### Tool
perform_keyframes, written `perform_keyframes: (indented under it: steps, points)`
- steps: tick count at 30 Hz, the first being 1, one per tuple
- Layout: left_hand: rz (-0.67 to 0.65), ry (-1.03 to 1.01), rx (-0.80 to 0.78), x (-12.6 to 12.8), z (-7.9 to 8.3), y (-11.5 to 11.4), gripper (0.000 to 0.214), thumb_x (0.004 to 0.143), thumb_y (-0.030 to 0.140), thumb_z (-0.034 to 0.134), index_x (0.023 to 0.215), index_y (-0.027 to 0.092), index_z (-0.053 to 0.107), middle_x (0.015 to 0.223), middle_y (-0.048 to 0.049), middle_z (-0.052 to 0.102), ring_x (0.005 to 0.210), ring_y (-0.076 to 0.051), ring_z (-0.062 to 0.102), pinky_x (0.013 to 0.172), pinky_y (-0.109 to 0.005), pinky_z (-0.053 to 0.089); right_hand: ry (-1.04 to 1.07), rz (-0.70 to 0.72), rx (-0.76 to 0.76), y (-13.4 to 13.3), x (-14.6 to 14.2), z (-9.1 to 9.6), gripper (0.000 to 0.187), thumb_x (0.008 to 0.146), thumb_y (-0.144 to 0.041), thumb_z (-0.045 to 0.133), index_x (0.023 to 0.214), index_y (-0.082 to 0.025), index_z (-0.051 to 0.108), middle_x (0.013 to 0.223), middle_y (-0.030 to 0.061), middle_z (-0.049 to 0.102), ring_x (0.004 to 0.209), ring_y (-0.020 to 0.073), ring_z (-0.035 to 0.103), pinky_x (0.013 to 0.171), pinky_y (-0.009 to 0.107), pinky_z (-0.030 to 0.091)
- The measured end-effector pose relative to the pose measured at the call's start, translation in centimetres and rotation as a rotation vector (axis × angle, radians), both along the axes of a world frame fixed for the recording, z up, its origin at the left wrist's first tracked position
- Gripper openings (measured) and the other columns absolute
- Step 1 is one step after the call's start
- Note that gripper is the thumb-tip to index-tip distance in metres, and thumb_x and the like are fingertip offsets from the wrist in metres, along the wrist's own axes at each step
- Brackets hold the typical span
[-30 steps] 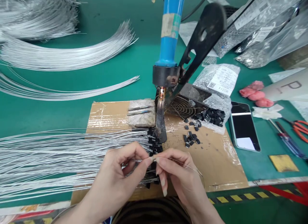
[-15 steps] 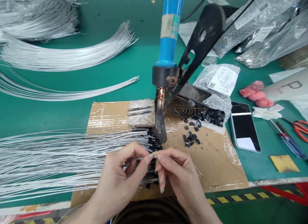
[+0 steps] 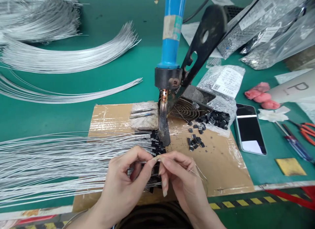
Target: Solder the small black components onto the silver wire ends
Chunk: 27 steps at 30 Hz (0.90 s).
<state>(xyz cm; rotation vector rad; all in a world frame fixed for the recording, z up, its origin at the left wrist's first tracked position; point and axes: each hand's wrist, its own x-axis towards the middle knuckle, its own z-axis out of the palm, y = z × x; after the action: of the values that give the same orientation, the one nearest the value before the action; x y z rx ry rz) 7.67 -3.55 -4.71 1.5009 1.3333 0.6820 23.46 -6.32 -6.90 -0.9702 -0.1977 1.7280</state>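
Note:
My left hand [image 3: 133, 176] pinches thumb to forefinger on a thin wire, low in the middle of the view. Fingertip to fingertip with it, my right hand [image 3: 180, 171] pinches the same spot, and thin wire ends [image 3: 197, 171] stick out to its right. My fingers hide the point where they meet. Under and left of my hands lies a spread of grey-white wires [image 3: 73, 156] with black connectors [image 3: 156, 143] on their right ends. Just beyond my fingertips, the tip of a blue-handled soldering iron [image 3: 171, 52] points down, held in a black stand [image 3: 204, 42].
Loose black connectors [image 3: 195, 143] lie on the cardboard [image 3: 221, 170], by an open plastic bag [image 3: 222, 81]. A wrapped block [image 3: 144, 122] bears two metal pins. Rightward are a phone [image 3: 251, 129], a yellow sponge [image 3: 290, 166] and orange-handled pliers [image 3: 307, 130]. Wire bundles [image 3: 69, 60] lie back left.
My hands stay pinched together at nearly the same spot. The iron and its stand appear shifted very slightly left. Nothing has been let go.

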Motion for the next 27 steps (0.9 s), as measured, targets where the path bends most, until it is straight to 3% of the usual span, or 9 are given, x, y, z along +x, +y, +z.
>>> perform_keyframes:
  steps: [11, 18, 23, 27]
  points:
    - [0.055, -0.077, -0.022, 0.44, -0.57, -0.51, 0.023, 0.103, 0.029, 0.063, 0.082, 0.02, 0.069, 0.071, -0.0009, 0.069, 0.065, -0.015, 0.065, 0.058, -0.024, 0.047, 0.002, -0.044, 0.011, -0.06, -0.57, 0.16, 0.017, 0.082, -0.035, 0.089, 0.079, -0.018, 0.086, 0.062, -0.0007, 0.069, 0.042, 0.0048, 0.055, 0.041, 0.014, 0.054]
    - [0.094, -0.106, -0.058, 0.69, -0.27, -0.22, 0.021, 0.1, 0.029, 0.065, 0.082, 0.02, 0.071, 0.07, -0.0005, 0.069, 0.064, -0.014, 0.064, 0.057, -0.024, 0.046, -0.015, -0.04, 0.059, -0.3, -0.41, -0.25, 0.018, 0.089, -0.036, 0.084, 0.088, -0.018, 0.087, 0.069, 0.0005, 0.072, 0.048, 0.0066, 0.061, 0.046, 0.016, 0.06]
    - [0.158, -0.079, -0.058, 0.89, 0.29, -0.06, 0.019, 0.096, 0.027, 0.068, 0.079, 0.02, 0.071, 0.067, 0.0011, 0.066, 0.058, -0.012, 0.057, 0.053, -0.023, 0.041, -0.155, -0.042, 0.109, -0.67, 0.03, -0.66, 0.017, 0.092, -0.035, 0.081, 0.096, -0.02, 0.088, 0.074, 0.0019, 0.075, 0.052, 0.0103, 0.068, 0.05, 0.02, 0.064]
    - [0.112, -0.087, -0.045, 0.63, -0.09, -0.06, 0.02, 0.098, 0.029, 0.067, 0.08, 0.02, 0.071, 0.067, 0.0007, 0.065, 0.057, -0.013, 0.057, 0.051, -0.023, 0.041, -0.266, -0.036, 0.133, -0.87, 0.18, -0.49, 0.014, 0.094, -0.034, 0.08, 0.097, -0.023, 0.088, 0.075, 0.0023, 0.077, 0.056, 0.012, 0.071, 0.055, 0.023, 0.065]
